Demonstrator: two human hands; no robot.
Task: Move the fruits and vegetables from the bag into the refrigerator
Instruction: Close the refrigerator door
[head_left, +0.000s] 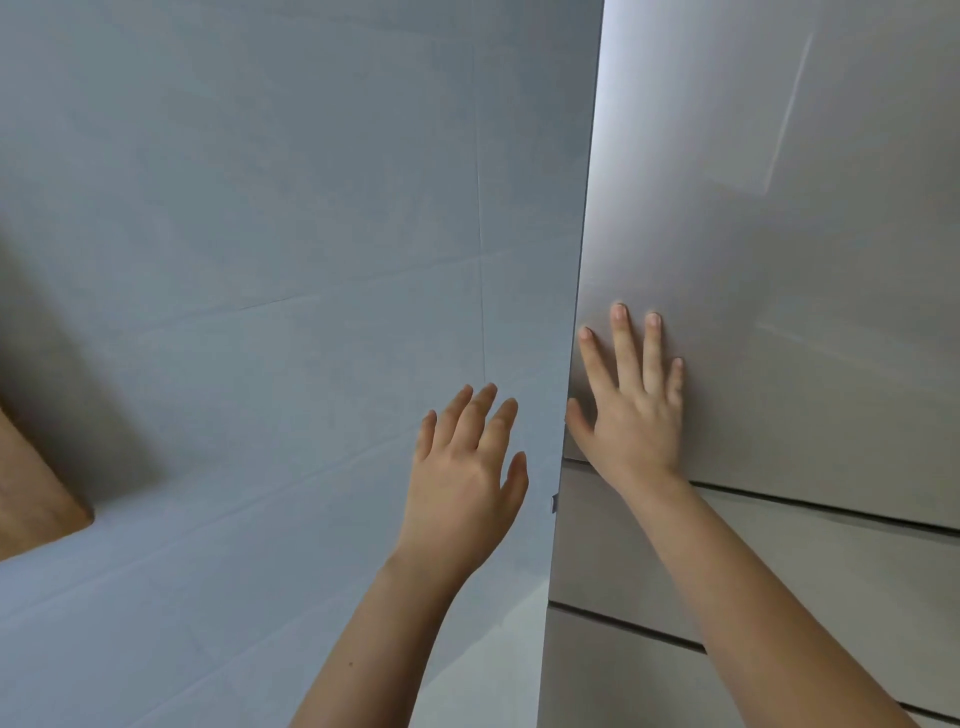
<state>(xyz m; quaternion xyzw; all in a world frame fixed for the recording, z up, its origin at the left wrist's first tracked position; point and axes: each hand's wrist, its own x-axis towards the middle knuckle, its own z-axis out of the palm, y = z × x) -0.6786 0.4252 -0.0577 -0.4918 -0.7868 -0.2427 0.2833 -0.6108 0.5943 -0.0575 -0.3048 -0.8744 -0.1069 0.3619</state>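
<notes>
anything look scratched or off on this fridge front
Only a pale diagonal streak high on the refrigerator door, above the right hand pressed flat on it; scratch or reflection, I cannot tell. Nothing else stands out.

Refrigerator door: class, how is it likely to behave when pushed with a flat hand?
The refrigerator door looks like a broad, flat, rigid panel, so it would probably move as one piece without flexing. Its smooth, sheeny face may let the right hand, pressed flat on it, slide.

The refrigerator (779, 260) stands right of the tiled wall (260, 260), hands before both.
</notes>
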